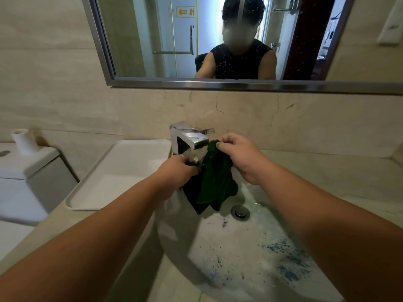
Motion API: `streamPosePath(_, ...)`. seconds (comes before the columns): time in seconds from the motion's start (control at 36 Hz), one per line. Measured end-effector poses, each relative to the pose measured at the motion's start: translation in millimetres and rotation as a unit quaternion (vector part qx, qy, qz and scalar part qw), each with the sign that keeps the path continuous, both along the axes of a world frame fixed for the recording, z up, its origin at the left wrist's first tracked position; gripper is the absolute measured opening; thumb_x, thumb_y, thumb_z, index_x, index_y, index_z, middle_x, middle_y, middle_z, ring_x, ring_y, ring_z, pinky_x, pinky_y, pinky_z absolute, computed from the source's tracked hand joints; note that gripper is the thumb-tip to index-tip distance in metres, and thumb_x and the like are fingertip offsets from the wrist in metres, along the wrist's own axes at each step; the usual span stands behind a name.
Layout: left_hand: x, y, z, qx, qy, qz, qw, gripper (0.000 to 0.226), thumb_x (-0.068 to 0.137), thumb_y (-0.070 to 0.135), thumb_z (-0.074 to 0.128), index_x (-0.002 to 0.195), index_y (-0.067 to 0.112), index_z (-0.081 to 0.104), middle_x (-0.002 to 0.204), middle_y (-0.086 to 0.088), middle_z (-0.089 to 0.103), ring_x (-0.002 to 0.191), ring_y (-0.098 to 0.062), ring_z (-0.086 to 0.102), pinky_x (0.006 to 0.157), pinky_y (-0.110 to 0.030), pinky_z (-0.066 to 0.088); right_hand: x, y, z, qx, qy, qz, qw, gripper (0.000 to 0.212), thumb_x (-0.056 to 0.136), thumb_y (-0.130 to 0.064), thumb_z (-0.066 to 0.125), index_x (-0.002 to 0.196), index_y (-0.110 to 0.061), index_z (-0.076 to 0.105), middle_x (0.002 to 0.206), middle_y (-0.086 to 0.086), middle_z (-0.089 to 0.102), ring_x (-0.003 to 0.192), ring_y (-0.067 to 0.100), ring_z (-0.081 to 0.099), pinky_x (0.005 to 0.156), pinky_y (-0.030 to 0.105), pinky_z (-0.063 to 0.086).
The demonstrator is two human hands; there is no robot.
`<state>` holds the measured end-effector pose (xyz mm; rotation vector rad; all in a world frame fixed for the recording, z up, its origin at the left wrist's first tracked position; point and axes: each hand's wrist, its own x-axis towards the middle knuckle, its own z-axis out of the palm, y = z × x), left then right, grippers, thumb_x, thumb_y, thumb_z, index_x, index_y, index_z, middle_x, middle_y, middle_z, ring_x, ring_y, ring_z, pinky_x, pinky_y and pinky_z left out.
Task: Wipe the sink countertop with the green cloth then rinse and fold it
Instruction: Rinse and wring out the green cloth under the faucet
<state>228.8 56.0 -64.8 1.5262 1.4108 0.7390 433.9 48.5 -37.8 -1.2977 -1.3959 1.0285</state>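
Both hands up over the basin, cloth strung between them. Right hand (pixel 239 158) has the top corner of the green cloth (pixel 214 179) pinched btwn thumb & fingers, right under the tap spout. Left hand (pixel 177 168) is clenched round another bunch of the same cloth, a bit lower and to the left of the right hand, knuckles just beside the faucet (pixel 187 138) body. Rest of the cloth hangs down below both hands, dangling over the sink (pixel 239 247) bowl w/o clearly touching it – can't tell for sure at the bottom tip.

Cloth itself: dark green, looks wet and heavy, crumpled in long vertical folds, lower end drooping to a couple of points. Darker, almost black on the side nearest the left hand, brighter green toward the right hand.

Below the right hand, the drain plug (pixel 239 212) sits in the bowl; blue-ish specks scattered across the basin nearer the person's forearms. Left of the left hand, a white tray (pixel 91 192) sits on the surface (pixel 327 175). Can't tell if water's running from the spout. Mirror (pixel 218 83) above, well past both hands.
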Motion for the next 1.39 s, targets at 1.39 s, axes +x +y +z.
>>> streamPosePath(1.39, -32.9, 4.8, 19.7, 0.079, -0.217, 0.206, 0.951, 0.010, 0.094, 0.021, 0.071, 0.101, 0.015, 0.069, 0.094, -0.013, 0.078, 0.085, -0.028, 0.079, 0.057, -0.029, 0.061, 36.2, 14.1, -25.6, -0.097, -0.430, 0.080, 0.894, 0.030, 0.090, -0.047, 0.073, 0.081, -0.021, 0.061, 0.077, 0.000, 0.063, 0.068, 0.017, 0.059, 0.054, 0.030, 0.041)
